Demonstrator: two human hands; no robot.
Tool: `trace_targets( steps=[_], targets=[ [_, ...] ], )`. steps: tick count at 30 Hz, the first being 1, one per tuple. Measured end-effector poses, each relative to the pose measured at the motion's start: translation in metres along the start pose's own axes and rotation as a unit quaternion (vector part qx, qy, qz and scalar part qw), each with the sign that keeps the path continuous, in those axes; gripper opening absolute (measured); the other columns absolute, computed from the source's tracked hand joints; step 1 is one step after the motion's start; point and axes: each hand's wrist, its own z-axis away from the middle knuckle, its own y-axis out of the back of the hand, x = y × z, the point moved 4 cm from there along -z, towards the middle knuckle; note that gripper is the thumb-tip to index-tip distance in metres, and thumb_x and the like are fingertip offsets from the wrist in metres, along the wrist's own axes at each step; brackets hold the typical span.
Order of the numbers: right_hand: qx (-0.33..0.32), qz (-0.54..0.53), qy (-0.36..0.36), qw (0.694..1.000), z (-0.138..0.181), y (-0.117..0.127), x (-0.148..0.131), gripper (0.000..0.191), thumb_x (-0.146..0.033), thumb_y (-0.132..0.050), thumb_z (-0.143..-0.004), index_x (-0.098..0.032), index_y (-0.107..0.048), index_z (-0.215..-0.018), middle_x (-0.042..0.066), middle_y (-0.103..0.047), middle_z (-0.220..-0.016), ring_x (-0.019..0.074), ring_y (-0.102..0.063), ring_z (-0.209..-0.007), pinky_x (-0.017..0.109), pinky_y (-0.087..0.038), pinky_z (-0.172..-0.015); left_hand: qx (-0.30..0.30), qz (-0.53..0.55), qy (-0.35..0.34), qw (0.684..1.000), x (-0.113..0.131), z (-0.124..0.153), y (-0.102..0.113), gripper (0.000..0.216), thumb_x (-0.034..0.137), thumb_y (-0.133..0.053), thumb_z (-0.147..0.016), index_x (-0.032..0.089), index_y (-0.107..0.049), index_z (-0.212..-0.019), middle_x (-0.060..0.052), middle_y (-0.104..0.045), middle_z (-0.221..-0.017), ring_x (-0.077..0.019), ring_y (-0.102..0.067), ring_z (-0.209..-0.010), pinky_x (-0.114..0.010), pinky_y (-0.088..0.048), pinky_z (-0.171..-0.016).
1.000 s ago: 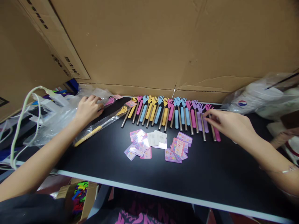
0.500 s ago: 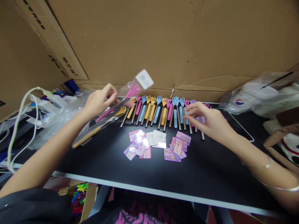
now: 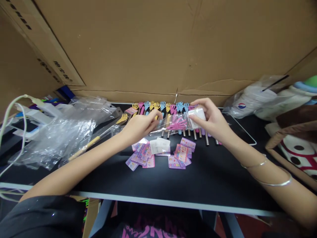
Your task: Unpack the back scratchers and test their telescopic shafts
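Observation:
A pink back scratcher [image 3: 177,124] in a clear plastic bag lies sideways between my hands, above a row of others. My left hand [image 3: 142,127] is closed around its shaft end, with the handle hidden behind the hand and forearm. At the other end, my right hand [image 3: 213,117] pinches the bag's top, where a white card [image 3: 197,118] shows. Left of my left hand, a yellow back scratcher [image 3: 122,118] rests in its own clear bag. Loose back scratchers in blue, yellow, pink and purple line the back of the table, such as a blue one [image 3: 162,105].
Printed cards [image 3: 142,153] lie in a pile on the black table [image 3: 104,178], with a second pile [image 3: 181,155] to its right. Clear bags [image 3: 66,132] and a white cable [image 3: 24,132] occupy the left. Cardboard [image 3: 138,43] walls the back; bagged white cups [image 3: 252,99] stand right.
My left hand has carried the bagged pink back scratcher to the right and lowered it. My right hand, earlier apart from it, has taken hold of the card end.

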Motion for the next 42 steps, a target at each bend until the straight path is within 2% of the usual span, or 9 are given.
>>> trace_targets(
  steps=[5, 10, 17, 21, 26, 32, 36, 39, 42],
  targets=[
    [-0.046, -0.128, -0.032, 0.990, 0.007, -0.003, 0.022, 0.018, -0.024, -0.052, -0.084, -0.024, -0.044, -0.100, -0.003, -0.052, -0.072, 0.0090, -0.048, -0.050, 0.023, -0.040, -0.044, -0.023, 0.016, 0.022, 0.999, -0.008, 0.010, 0.000, 0.014, 0.024, -0.041, -0.094, 0.020, -0.049, -0.104, 0.006, -0.063, -0.062, -0.0088, -0.054, -0.050, -0.018, -0.034, -0.052],
    [-0.083, -0.159, -0.034, 0.983, 0.011, -0.006, 0.031, 0.006, -0.026, -0.051, -0.084, -0.023, -0.050, -0.089, 0.000, -0.056, -0.077, 0.0125, -0.058, -0.065, 0.027, -0.050, -0.058, 0.021, -0.034, 0.020, 0.999, -0.014, 0.023, 0.009, 0.014, 0.026, -0.043, -0.094, 0.021, -0.052, -0.104, 0.006, -0.067, -0.065, -0.0088, -0.057, -0.049, -0.017, -0.035, -0.050],
    [-0.140, -0.122, -0.067, 0.980, 0.013, -0.021, 0.025, 0.036, -0.044, -0.055, -0.083, -0.019, -0.056, -0.109, 0.004, -0.055, -0.089, 0.0139, -0.054, -0.075, 0.029, -0.050, -0.063, 0.145, -0.201, -0.123, 0.961, 0.004, 0.038, 0.015, 0.013, 0.020, -0.046, -0.094, 0.020, -0.058, -0.101, 0.003, -0.071, -0.073, -0.0093, -0.065, -0.059, -0.019, -0.036, -0.049],
    [-0.133, -0.137, -0.076, 0.979, 0.012, -0.029, 0.026, 0.042, -0.045, -0.061, -0.078, -0.019, -0.055, -0.110, 0.006, -0.056, -0.094, 0.0148, -0.054, -0.078, 0.030, -0.048, -0.066, 0.167, -0.235, -0.204, 0.936, 0.008, 0.043, 0.013, 0.021, 0.010, -0.049, -0.090, 0.019, -0.057, -0.106, 0.002, -0.071, -0.077, -0.0088, -0.065, -0.064, -0.019, -0.040, -0.053],
    [-0.090, -0.187, -0.090, 0.974, 0.008, -0.037, 0.025, 0.039, -0.046, -0.070, -0.068, -0.020, -0.056, -0.094, 0.005, -0.058, -0.091, 0.0159, -0.055, -0.082, 0.033, -0.048, -0.074, 0.171, -0.249, -0.225, 0.926, 0.008, 0.045, 0.016, 0.019, 0.010, -0.049, -0.090, 0.018, -0.059, -0.104, 0.004, -0.064, -0.064, -0.0089, -0.060, -0.055, -0.020, -0.039, -0.050],
    [-0.129, -0.207, -0.121, 0.962, 0.008, -0.032, 0.026, 0.036, -0.051, -0.069, -0.070, -0.019, -0.055, -0.079, 0.000, -0.057, -0.074, 0.0129, -0.053, -0.068, 0.028, -0.044, -0.060, 0.174, -0.229, -0.203, 0.936, 0.001, 0.044, 0.017, 0.019, 0.012, -0.051, -0.090, 0.020, -0.061, -0.105, 0.002, -0.070, -0.074, -0.0084, -0.065, -0.064, -0.018, -0.042, -0.054],
    [-0.089, -0.199, -0.097, 0.971, 0.011, -0.013, 0.031, 0.035, -0.051, -0.072, -0.068, -0.020, -0.055, -0.071, 0.001, -0.059, -0.078, 0.0131, -0.055, -0.069, 0.026, -0.043, -0.058, 0.170, -0.221, -0.177, 0.944, -0.006, 0.042, 0.017, 0.017, 0.017, -0.050, -0.092, 0.022, -0.062, -0.103, 0.003, -0.072, -0.077, -0.0078, -0.067, -0.067, -0.018, -0.042, -0.053],
    [0.007, -0.185, -0.093, 0.978, 0.018, 0.008, 0.038, 0.033, -0.049, -0.069, -0.073, -0.021, -0.051, -0.070, 0.001, -0.059, -0.074, 0.0139, -0.055, -0.066, 0.028, -0.044, -0.057, 0.171, -0.223, -0.131, 0.951, -0.015, 0.041, 0.024, 0.018, 0.022, -0.047, -0.095, 0.022, -0.064, -0.101, 0.003, -0.074, -0.081, -0.0083, -0.068, -0.067, -0.019, -0.042, -0.053],
    [0.089, -0.081, -0.001, 0.993, 0.032, 0.026, 0.036, 0.024, -0.044, -0.067, -0.077, -0.023, -0.055, -0.074, 0.001, -0.059, -0.074, 0.0164, -0.056, -0.071, 0.032, -0.046, -0.067, 0.176, -0.246, -0.066, 0.951, -0.027, 0.040, 0.034, 0.022, 0.026, -0.043, -0.097, 0.022, -0.064, -0.102, 0.002, -0.074, -0.079, -0.0096, -0.067, -0.062, -0.020, -0.040, -0.051]
  ],
)
